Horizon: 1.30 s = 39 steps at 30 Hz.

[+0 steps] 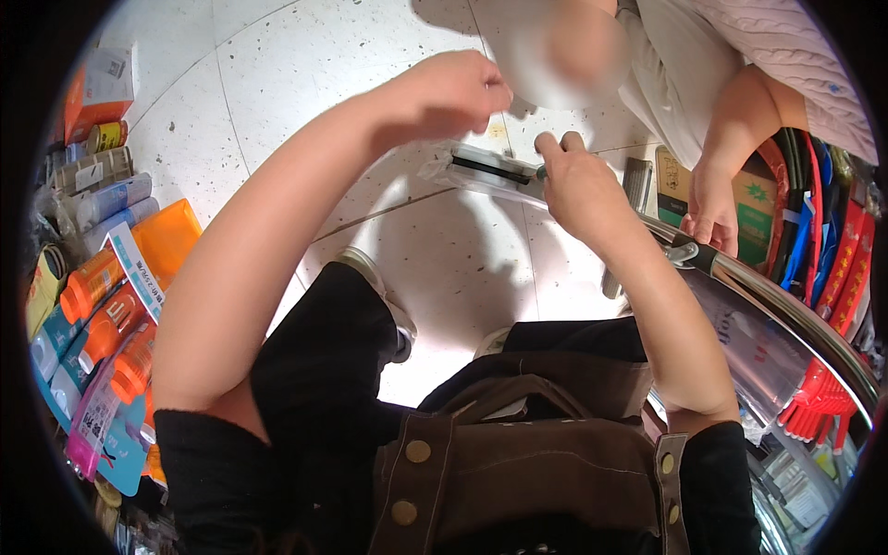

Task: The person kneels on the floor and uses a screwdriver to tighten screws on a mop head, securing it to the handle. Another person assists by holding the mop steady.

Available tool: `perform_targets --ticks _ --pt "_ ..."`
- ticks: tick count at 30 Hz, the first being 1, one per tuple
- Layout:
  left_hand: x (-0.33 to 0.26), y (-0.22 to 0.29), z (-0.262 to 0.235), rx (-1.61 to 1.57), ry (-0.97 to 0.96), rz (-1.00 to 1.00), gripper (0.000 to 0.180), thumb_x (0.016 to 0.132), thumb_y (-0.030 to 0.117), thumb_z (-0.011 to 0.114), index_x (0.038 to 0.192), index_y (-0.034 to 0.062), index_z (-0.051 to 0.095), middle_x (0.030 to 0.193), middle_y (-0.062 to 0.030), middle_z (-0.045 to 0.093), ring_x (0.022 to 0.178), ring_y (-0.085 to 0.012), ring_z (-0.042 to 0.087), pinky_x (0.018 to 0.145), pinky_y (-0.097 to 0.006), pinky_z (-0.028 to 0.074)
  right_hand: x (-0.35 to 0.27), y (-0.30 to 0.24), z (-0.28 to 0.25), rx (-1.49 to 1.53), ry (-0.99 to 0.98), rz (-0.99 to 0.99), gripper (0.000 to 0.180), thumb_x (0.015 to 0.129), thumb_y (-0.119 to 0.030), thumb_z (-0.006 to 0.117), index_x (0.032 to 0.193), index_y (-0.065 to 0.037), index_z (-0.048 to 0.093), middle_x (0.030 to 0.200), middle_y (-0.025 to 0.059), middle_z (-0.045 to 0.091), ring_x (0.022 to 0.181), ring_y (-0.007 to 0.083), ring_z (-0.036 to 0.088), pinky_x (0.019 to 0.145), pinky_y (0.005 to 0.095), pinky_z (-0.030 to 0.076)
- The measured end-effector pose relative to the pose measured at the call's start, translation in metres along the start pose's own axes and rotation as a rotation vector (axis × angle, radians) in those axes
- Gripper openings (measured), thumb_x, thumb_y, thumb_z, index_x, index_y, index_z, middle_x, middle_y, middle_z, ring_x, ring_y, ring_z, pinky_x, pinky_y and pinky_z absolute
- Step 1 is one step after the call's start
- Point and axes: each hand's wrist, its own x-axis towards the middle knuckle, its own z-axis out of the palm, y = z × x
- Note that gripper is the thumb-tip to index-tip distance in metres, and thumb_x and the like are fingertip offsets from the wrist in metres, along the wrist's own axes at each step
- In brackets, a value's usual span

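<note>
The left hand [453,92] is pinching one end of a clear plastic packet [486,173] with its fingers pressed together. The right hand [578,185] is gripping the other end, fingers closed on it. The packet is hanging in the air between both hands, above the pale floor [305,55]. Another person's hand [710,211] is resting on a cardboard box [754,199] nearby. Orange bottles [106,314] are lying to the left.

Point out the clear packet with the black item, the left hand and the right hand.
clear packet [481,168], head view, on the black item showing through the clear wrap.
left hand [453,92], head view, on the back of the hand.
right hand [578,185], head view, on the back of the hand.
</note>
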Motion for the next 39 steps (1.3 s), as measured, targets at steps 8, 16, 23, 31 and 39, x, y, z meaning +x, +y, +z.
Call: perform_targets --ticks 8,16,23,31,39 --pt "-0.192 0.097 0.053 0.597 -0.231 0.228 0.026 0.087 0.023 0.062 0.099 0.0008 0.056 0.072 -0.0067 0.058 0.063 -0.0205 0.062 0.052 -0.032 0.048 -0.006 0.002 0.000 -0.030 0.006 -0.098 0.020 0.084 -0.004 0.055 0.103 0.002 0.054 0.097 0.0228 0.059 0.080 0.0360 0.068 0.069 0.0409 0.056" --pt "-0.194 0.089 0.070 0.384 0.001 0.114 0.029 0.085 0.022 0.065 0.105 0.0021 0.056 0.072 -0.0067 0.057 0.066 -0.0227 0.062 0.054 -0.034 0.049 -0.008 -0.001 0.000 -0.059 -0.120 -0.082 0.027 0.089 -0.019 0.062 0.101 0.003 0.053 0.096 0.0235 0.061 0.078 0.0402 0.066 0.070 0.0465 0.054" --pt "-0.207 0.090 0.065 0.353 -0.062 0.177 0.034 0.085 0.024 0.066 0.107 0.0002 0.056 0.075 -0.0070 0.056 0.068 -0.0224 0.061 0.056 -0.034 0.049 -0.015 -0.001 -0.004 -0.188 0.006 -0.316 0.021 0.082 -0.011 0.063 0.098 0.003 0.059 0.097 0.0199 0.059 0.076 0.0376 0.066 0.070 0.0442 0.055" --pt "-0.217 0.088 0.060 0.343 -0.027 0.221 0.039 0.084 0.024 0.067 0.112 -0.0010 0.056 0.077 -0.0071 0.054 0.069 -0.0217 0.060 0.058 -0.033 0.049 -0.003 -0.009 -0.015 -0.149 -0.295 -0.067 0.022 0.082 -0.014 0.065 0.099 0.001 0.063 0.093 0.0195 0.064 0.077 0.0336 0.068 0.071 0.0392 0.056" --pt "-0.223 0.091 0.058 0.378 0.020 0.229 0.040 0.083 0.024 0.067 0.113 -0.0009 0.056 0.080 -0.0074 0.054 0.070 -0.0217 0.059 0.059 -0.032 0.048 0.005 -0.011 -0.025 -0.030 -0.387 0.123 0.020 0.079 -0.015 0.064 0.092 -0.001 0.070 0.093 0.0217 0.070 0.091 0.0315 0.069 0.078 0.0378 0.057"
